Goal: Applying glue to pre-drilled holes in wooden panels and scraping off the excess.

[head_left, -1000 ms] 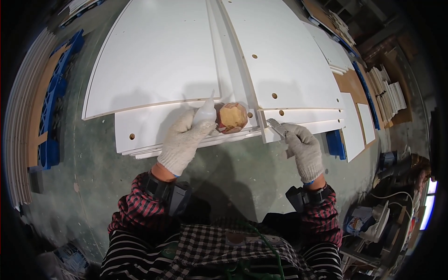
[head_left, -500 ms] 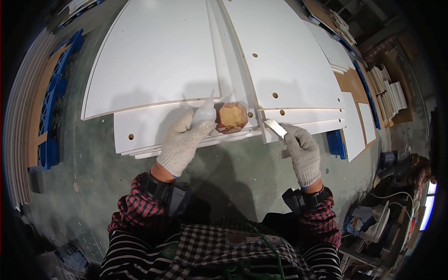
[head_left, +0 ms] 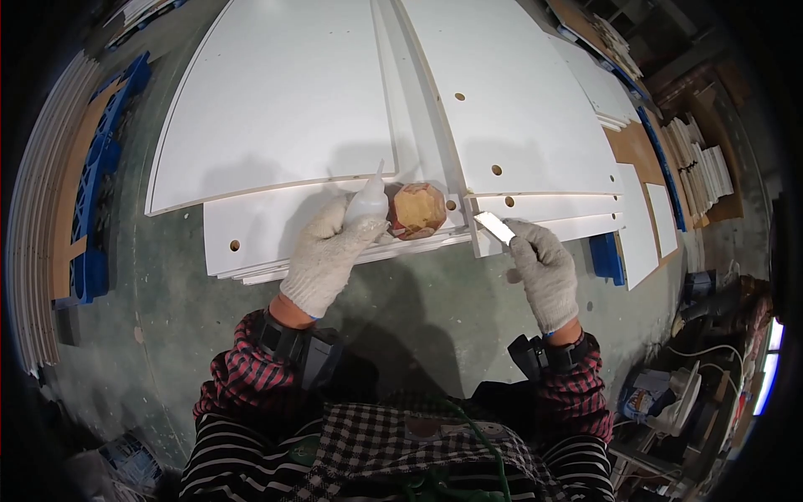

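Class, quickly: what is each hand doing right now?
Left hand: closed on a squeeze bottle, nozzle up, beside a brown ball.
Right hand: closed on a small flat blade.

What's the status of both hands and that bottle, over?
Left hand grips squeeze bottle. Right hand holds small flat blade. Brown lump sits beside bottle on white panels.

White boards (head_left: 284, 125), whitish gloves (head_left: 326, 255) — red-black plaid sleeves (head_left: 242, 381), blue pallet (head_left: 96, 201).
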